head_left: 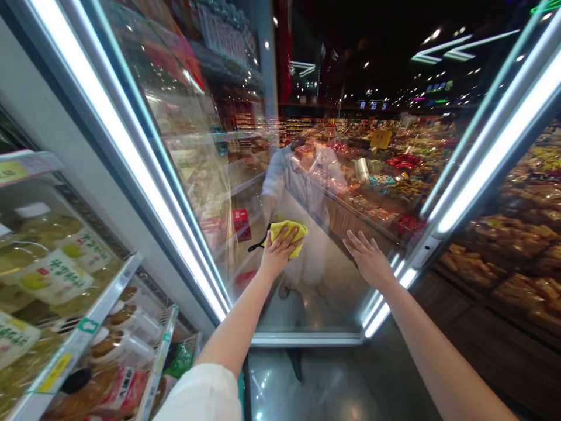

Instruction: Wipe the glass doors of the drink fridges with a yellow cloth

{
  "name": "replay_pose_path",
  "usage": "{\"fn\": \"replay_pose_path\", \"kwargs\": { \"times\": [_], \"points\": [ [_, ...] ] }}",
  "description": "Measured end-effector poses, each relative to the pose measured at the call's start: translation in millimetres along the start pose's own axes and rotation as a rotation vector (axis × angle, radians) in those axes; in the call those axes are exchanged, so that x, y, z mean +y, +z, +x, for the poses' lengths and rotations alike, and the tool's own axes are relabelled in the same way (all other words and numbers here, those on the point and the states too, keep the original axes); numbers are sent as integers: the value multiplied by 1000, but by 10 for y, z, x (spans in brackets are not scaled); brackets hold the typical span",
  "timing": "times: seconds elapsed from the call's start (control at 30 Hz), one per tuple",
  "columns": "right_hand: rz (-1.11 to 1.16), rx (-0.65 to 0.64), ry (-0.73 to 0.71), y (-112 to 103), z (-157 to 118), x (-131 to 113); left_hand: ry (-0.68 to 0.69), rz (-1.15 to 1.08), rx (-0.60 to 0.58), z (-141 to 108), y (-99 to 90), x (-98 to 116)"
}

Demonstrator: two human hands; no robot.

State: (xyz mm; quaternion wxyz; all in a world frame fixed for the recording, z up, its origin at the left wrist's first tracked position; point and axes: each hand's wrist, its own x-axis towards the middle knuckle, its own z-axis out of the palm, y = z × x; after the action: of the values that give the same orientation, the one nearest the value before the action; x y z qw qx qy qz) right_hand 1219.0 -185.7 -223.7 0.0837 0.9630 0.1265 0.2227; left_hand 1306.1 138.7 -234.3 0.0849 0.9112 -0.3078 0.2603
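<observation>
Your left hand (280, 250) is near the middle of the frame, grasping a yellow cloth (300, 231) with its fingers spread over it, against the glass door (337, 313). The cloth is bright, almost lemon yellow, soft and bunched into a thick, crumpled pad. Its folds stick out above your fingertips and past them on the right, while your fingers and palm cover much of its front. From its left side a thin black strap (258, 245) curves down and leftward. Your right hand (367, 257), right of centre, is free of any load, its fingers stretched and slightly apart; you can't tell for certain whether it touches the glass. A bright light strip (127, 158) slants down the left of the door. At the lower left of the frame, bottles (59, 275) stand behind a shelf rail (94, 318).
</observation>
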Motion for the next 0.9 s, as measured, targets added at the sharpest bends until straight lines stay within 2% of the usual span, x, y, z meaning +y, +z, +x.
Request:
{"fn": "replay_pose_path", "kwargs": {
  "times": [0.07,0.17,0.2,0.23,0.33,0.37,0.4,0.47,0.53,0.57,0.63,0.7,0.8,0.9],
  "points": [
    [-4,17,-12,22,17,9,-106,22,102,173,-101,-8],
    [4,36,-7,73,25,-10,-346,53,264,405,-132,153],
    [8,40,-3,87,25,-12,-328,59,258,439,-99,232],
    [13,43,-3,97,24,-7,-240,61,211,448,-53,307],
    [20,52,-38,96,15,76,190,47,-20,387,60,432],
    [25,55,-62,90,13,120,282,43,-55,381,57,441],
    [32,56,-85,84,12,165,318,45,-53,403,26,445],
    [59,55,-120,80,20,241,270,60,22,549,-94,475],
    [94,47,-134,89,37,283,132,81,141,785,-221,567],
    [111,43,-139,97,44,295,64,91,200,897,-254,633],
    [143,43,-158,118,45,321,23,106,252,1022,-224,766],
    [166,51,-180,142,7,382,131,119,197,967,-79,847],
    [168,45,-175,181,-127,554,361,131,52,712,159,850],
    [142,23,-128,218,-273,729,373,134,42,691,178,880]
  ]
}}
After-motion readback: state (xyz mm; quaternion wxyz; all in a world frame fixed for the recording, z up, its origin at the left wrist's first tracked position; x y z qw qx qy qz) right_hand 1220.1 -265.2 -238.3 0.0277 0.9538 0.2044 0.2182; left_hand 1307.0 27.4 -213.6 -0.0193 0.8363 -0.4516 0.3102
